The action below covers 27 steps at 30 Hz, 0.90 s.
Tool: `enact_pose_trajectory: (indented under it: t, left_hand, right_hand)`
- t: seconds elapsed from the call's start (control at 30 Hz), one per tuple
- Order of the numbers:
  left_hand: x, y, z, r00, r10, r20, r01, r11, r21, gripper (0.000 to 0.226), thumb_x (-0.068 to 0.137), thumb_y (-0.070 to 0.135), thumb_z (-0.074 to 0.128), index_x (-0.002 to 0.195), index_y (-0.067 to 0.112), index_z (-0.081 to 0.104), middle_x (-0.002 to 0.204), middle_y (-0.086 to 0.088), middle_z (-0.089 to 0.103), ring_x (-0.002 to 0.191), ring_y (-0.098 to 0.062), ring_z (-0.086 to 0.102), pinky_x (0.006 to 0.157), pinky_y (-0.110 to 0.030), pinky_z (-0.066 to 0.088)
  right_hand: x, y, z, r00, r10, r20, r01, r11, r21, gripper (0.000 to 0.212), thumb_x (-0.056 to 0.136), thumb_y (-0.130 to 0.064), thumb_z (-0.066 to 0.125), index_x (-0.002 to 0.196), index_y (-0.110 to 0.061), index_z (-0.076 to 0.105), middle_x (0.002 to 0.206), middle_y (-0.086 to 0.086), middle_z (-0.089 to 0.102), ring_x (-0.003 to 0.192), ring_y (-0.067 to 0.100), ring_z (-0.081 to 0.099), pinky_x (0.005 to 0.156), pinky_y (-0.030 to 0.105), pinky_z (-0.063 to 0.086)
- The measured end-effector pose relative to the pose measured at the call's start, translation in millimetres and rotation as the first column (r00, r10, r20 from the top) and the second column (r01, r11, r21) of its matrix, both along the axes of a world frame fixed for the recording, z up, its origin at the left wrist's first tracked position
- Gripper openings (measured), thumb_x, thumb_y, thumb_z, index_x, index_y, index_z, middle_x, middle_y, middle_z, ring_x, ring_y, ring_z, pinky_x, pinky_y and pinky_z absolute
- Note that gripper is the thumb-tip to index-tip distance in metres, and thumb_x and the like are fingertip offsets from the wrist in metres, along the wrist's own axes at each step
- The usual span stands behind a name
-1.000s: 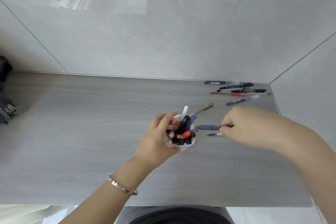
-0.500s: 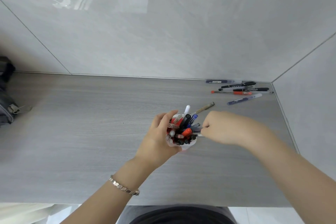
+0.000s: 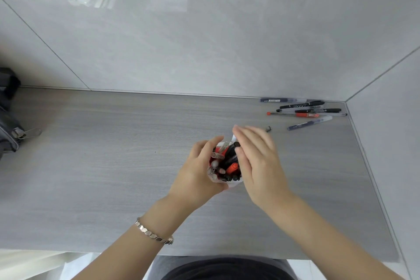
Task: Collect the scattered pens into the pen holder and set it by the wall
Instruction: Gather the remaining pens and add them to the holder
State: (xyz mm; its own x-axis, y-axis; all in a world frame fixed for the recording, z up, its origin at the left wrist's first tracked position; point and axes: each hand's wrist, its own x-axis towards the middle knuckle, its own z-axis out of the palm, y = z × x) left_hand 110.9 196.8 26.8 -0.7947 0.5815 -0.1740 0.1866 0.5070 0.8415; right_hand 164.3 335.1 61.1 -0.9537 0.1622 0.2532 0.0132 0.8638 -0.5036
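A white pen holder point(image 3: 234, 183) stands mid-table, packed with several black, red and clear pens point(image 3: 227, 161). My left hand point(image 3: 197, 173) is wrapped around its left side. My right hand point(image 3: 256, 161) lies flat against the holder's right side and over the pen tops, fingers straight and together, holding nothing. Several loose pens point(image 3: 304, 111) lie in the far right corner by the wall, among them a blue one point(image 3: 309, 123). One pen tip point(image 3: 268, 129) shows just past my right fingers; its body is hidden.
The grey wood table point(image 3: 102, 166) meets glossy grey walls at the back and right. A dark bag with a metal clip point(image 3: 13, 129) sits at the left edge. The near table edge runs just above my dark clothing.
My right hand carried a grey pen from the table to the holder, let it go inside, and now rests open against the pen tops. My left hand kept hold of the holder.
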Motion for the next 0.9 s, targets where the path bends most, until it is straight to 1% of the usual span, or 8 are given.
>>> enact_pose_trajectory:
  t: [0.13,0.37,0.47,0.53,0.63,0.7,0.8,0.9]
  left_hand:
    - [-1,1,2,1.000,-0.017,-0.021,0.017,1.000,0.001,0.098,0.055,0.009,0.084,0.129,0.042,0.028,0.121,0.012,0.035,0.105,-0.002,0.045,0.076,0.010,0.031]
    - [-12,1,9,0.999,-0.033,0.030,0.033,0.999,0.004,0.091,0.049,0.032,0.088,0.118,0.052,0.032,0.117,0.010,0.039,0.103,0.014,0.041,0.076,0.008,0.031]
    - [-18,6,16,0.997,-0.076,0.011,0.077,0.996,-0.046,0.090,0.049,0.034,0.087,0.125,0.039,0.039,0.115,0.004,0.042,0.100,-0.004,0.047,0.083,-0.012,0.040]
    - [-18,7,17,0.994,-0.103,-0.018,0.102,0.994,-0.042,0.086,0.045,0.042,0.087,0.118,0.045,0.041,0.111,0.002,0.044,0.097,-0.006,0.050,0.084,-0.022,0.044]
    - [-17,5,11,0.999,-0.028,-0.021,0.028,1.000,-0.007,0.075,0.037,0.063,0.073,0.107,0.050,0.047,0.101,0.012,0.045,0.095,0.002,0.050,0.079,-0.016,0.044]
    - [-20,4,6,0.999,0.044,-0.010,-0.044,0.999,-0.014,0.075,0.037,0.068,0.073,0.105,0.040,0.056,0.097,0.017,0.046,0.092,-0.001,0.052,0.079,-0.019,0.044]
    - [-23,5,7,0.998,0.046,-0.039,-0.048,0.998,-0.044,0.077,0.041,0.064,0.073,0.107,0.027,0.062,0.091,0.020,0.045,0.085,0.000,0.051,0.072,-0.013,0.041]
    - [-21,6,8,0.997,0.047,-0.059,-0.050,0.998,-0.049,0.079,0.045,0.059,0.067,0.117,0.030,0.055,0.093,0.024,0.043,0.090,-0.002,0.052,0.074,-0.013,0.038]
  right_hand:
    - [12,-1,-8,1.000,0.007,0.024,-0.007,1.000,0.004,0.053,0.098,-0.034,0.012,0.134,-0.006,0.040,0.143,-0.003,0.032,0.137,0.018,0.022,0.114,0.022,0.013]
    - [-7,17,-9,0.991,0.018,0.130,-0.021,1.000,0.016,0.052,0.095,-0.034,0.018,0.139,-0.010,0.032,0.149,-0.006,0.020,0.140,0.011,0.007,0.113,0.028,0.012]
    - [-13,15,-9,0.966,0.123,0.229,-0.117,0.992,-0.041,0.055,0.091,-0.032,0.015,0.143,-0.014,0.021,0.148,-0.013,0.004,0.141,0.007,-0.002,0.117,0.028,0.005]
    - [1,11,-13,0.935,0.225,0.276,-0.228,0.973,-0.022,0.057,0.092,-0.040,0.013,0.144,-0.018,0.012,0.149,-0.016,-0.001,0.141,0.005,-0.008,0.117,0.029,0.002]
    - [10,24,-12,0.909,0.310,0.278,-0.239,0.935,-0.263,0.061,0.087,-0.059,0.009,0.141,-0.029,0.003,0.150,-0.022,-0.003,0.141,-0.002,-0.011,0.116,0.018,-0.003]
    - [-2,45,-17,0.978,0.140,0.155,-0.055,0.888,-0.456,0.047,0.093,-0.045,0.027,0.138,-0.032,0.021,0.149,-0.017,0.012,0.140,-0.006,0.006,0.111,0.004,0.003]
    - [-38,93,-47,0.949,-0.195,0.246,0.257,0.933,-0.252,0.040,0.092,-0.012,0.044,0.132,-0.016,0.044,0.147,0.007,0.035,0.137,0.020,0.029,0.110,0.015,0.014]
    - [-59,117,-84,0.855,-0.143,0.499,0.181,0.983,-0.029,0.041,0.091,-0.011,0.050,0.131,-0.018,0.047,0.150,0.012,0.031,0.138,0.031,0.024,0.115,0.038,0.017]
